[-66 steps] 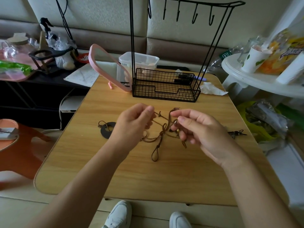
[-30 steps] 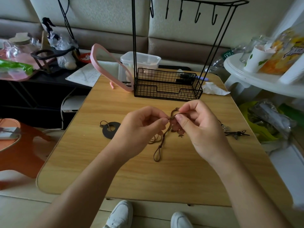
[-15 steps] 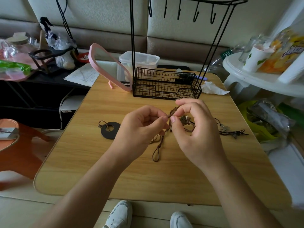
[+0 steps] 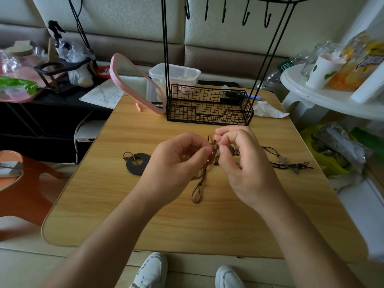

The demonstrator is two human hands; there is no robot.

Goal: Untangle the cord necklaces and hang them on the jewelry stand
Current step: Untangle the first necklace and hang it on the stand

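Both bare forearms reach forward and come together in the middle. The left hand [image 4: 176,161] and the right hand [image 4: 247,163] face each other (the thumbs nearly touch), and each one pinches the brown cord [image 4: 215,146] between thumb and curled forefinger.

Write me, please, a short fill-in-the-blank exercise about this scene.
1. The left hand and right hand both pinch a cord tangle coloured ___.
2. The black ring pendant lies on the table, on the left hand's ___ side.
3. The hooks of the jewelry stand carry ___ necklaces.

Missing words: brown; left; no.
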